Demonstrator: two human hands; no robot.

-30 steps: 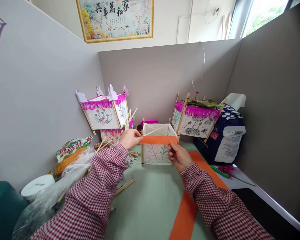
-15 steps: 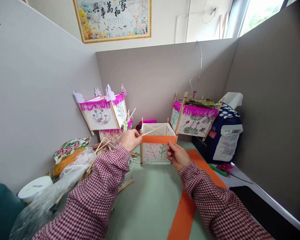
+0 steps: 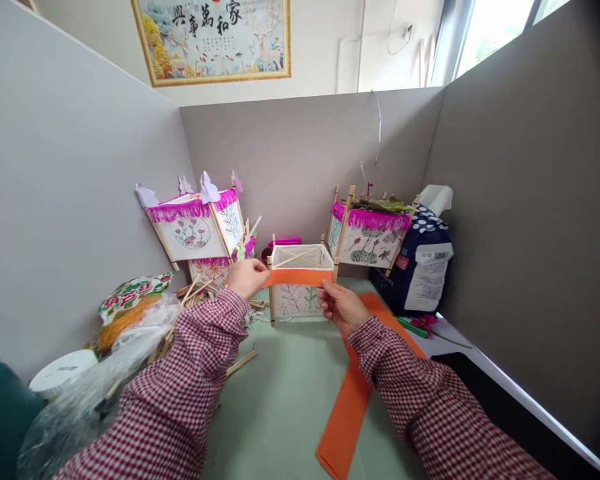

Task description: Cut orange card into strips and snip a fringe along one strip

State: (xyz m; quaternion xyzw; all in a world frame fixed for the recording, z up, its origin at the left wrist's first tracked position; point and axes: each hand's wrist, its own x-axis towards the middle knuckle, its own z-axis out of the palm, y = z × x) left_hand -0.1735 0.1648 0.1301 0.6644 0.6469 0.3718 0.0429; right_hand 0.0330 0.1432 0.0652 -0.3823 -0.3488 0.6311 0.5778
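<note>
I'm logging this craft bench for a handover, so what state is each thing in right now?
Left hand, pinching one end of the orange strip.
Right hand, pinching its other end.
Orange strip, stretched along the small lantern's top front edge.
Small lantern, upright, open-topped, no fringe.
Left lantern, tilted, pink fringe on.
Right lantern, pink fringe on, leaves on top.
Orange sheet, flat on the table.

Both arms are covered by long sleeves of fine red-and-white gingham check, the left sleeve (image 3: 180, 393) and the right sleeve (image 3: 430, 407) alike. The left hand (image 3: 247, 277) and right hand (image 3: 341, 308) are ungloved, and no rings are seen.
</note>
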